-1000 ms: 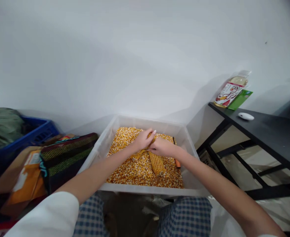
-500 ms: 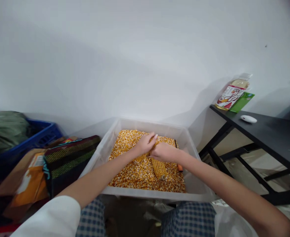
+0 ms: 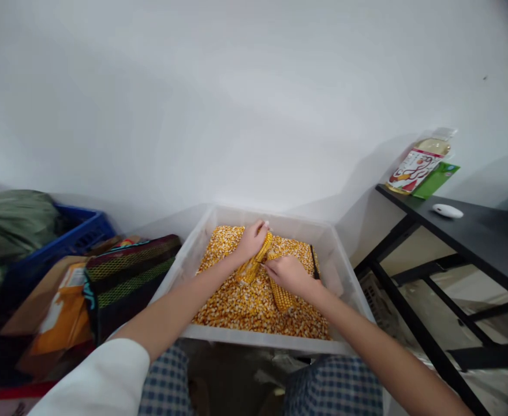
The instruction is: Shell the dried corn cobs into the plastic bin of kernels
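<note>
My left hand grips a partly shelled corn cob, holding it tilted above the kernels. My right hand is closed against the same cob from the right. A second corn cob lies on the loose yellow corn kernels just below my right hand. The kernels fill a translucent plastic bin. A thin black rod stands near the bin's right wall, its lower end hidden.
A woven bag, an orange-and-white package and a blue crate with green cloth sit left of the bin. To the right stands a black table with a bottle and a white computer mouse.
My left hand has raised and tilted the cob, and my right hand has shifted lower on it. An orange piece by the bin's right wall no longer shows. The whole view has moved slightly.
</note>
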The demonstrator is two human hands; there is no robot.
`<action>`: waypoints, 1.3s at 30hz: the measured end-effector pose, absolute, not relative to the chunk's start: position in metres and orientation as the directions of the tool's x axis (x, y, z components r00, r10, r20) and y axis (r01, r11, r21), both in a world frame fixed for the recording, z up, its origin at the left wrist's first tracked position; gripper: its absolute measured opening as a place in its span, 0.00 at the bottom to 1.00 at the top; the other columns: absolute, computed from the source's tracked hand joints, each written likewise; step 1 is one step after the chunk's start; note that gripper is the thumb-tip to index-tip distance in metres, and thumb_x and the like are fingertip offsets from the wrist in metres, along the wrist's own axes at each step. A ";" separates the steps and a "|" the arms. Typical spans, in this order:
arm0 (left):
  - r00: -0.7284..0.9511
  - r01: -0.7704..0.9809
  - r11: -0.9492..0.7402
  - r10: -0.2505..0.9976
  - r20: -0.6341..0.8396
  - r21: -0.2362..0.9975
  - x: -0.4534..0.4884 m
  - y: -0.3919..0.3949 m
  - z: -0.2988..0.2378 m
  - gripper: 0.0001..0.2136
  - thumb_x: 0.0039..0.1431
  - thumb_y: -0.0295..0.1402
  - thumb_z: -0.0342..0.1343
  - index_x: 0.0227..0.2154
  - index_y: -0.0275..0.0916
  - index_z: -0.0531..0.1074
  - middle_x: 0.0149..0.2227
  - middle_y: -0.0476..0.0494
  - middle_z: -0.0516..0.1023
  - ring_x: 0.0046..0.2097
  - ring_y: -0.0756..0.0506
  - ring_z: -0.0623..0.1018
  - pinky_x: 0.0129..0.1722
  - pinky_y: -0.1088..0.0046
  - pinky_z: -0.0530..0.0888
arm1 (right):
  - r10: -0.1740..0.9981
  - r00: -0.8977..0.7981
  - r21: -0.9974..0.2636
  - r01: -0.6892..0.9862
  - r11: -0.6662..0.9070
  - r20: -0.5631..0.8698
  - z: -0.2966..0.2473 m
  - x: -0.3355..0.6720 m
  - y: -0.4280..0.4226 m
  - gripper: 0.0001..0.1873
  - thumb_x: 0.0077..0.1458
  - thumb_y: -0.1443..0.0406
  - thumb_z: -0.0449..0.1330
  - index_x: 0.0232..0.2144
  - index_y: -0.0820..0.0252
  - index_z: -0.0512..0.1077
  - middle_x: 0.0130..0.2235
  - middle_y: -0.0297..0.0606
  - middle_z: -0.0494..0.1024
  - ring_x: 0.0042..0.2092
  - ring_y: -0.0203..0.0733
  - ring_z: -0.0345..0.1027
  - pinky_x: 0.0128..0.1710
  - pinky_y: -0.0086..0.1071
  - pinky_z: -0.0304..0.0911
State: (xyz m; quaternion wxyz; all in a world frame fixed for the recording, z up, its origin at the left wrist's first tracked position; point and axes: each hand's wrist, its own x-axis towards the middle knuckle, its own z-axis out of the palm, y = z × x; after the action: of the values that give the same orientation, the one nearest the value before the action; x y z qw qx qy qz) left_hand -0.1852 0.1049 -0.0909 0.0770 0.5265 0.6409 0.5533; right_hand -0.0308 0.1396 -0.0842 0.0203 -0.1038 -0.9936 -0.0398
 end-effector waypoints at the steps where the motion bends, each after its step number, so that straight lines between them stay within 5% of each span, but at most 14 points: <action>1: -0.431 0.597 -0.167 0.758 0.489 0.785 -0.185 0.104 -0.091 0.17 0.61 0.43 0.39 0.27 0.37 0.66 0.28 0.47 0.73 0.34 0.48 0.72 0.37 0.72 0.67 | 0.220 -0.975 0.081 0.223 0.971 0.041 -0.084 -0.033 0.138 0.19 0.61 0.64 0.43 0.32 0.62 0.72 0.31 0.43 0.77 0.31 0.38 0.71 0.33 0.27 0.58; 7: -0.406 0.648 -0.139 0.768 0.494 0.749 -0.178 0.103 -0.094 0.17 0.61 0.43 0.38 0.27 0.38 0.65 0.27 0.47 0.72 0.32 0.48 0.72 0.35 0.72 0.67 | 0.269 -0.963 0.114 0.270 0.956 0.023 -0.080 -0.040 0.130 0.16 0.59 0.66 0.46 0.33 0.64 0.74 0.32 0.46 0.78 0.34 0.42 0.72 0.34 0.29 0.60; 14: -0.346 0.678 -0.151 0.798 0.494 0.719 -0.175 0.103 -0.094 0.17 0.62 0.41 0.37 0.30 0.38 0.67 0.27 0.47 0.73 0.32 0.48 0.72 0.35 0.72 0.66 | 0.065 -0.993 0.182 0.047 0.982 -0.098 -0.062 -0.050 0.144 0.14 0.56 0.70 0.48 0.35 0.67 0.74 0.34 0.51 0.77 0.34 0.44 0.72 0.35 0.32 0.62; 30: -0.308 0.660 -0.192 0.812 0.495 0.726 -0.173 0.097 -0.095 0.19 0.62 0.39 0.34 0.32 0.37 0.70 0.25 0.46 0.72 0.30 0.48 0.72 0.35 0.71 0.67 | -0.175 -0.958 0.265 -0.234 0.935 -0.229 -0.059 -0.053 0.157 0.12 0.54 0.73 0.49 0.33 0.69 0.73 0.32 0.49 0.77 0.32 0.43 0.72 0.33 0.33 0.62; 33: -0.342 0.617 -0.200 0.803 0.488 0.761 -0.178 0.100 -0.096 0.19 0.62 0.39 0.35 0.30 0.37 0.69 0.27 0.46 0.73 0.32 0.48 0.72 0.36 0.71 0.67 | -0.075 -0.987 0.229 -0.107 0.967 -0.143 -0.064 -0.049 0.154 0.13 0.56 0.70 0.48 0.33 0.67 0.73 0.32 0.49 0.77 0.33 0.42 0.71 0.33 0.31 0.61; 39: -0.616 0.484 -0.141 0.646 0.451 0.863 -0.198 0.107 -0.096 0.17 0.60 0.42 0.37 0.28 0.38 0.67 0.27 0.47 0.71 0.33 0.48 0.71 0.36 0.72 0.67 | 0.318 -0.940 -0.012 0.319 0.948 0.125 -0.088 -0.040 0.137 0.20 0.61 0.62 0.44 0.32 0.62 0.74 0.32 0.43 0.78 0.34 0.38 0.71 0.34 0.27 0.58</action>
State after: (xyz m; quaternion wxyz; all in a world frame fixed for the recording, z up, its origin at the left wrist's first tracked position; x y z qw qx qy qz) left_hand -0.1984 0.1070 -0.0956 0.0653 0.4333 0.6522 0.6186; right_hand -0.0404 0.1365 -0.0877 0.0627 -0.1618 -0.9848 -0.0043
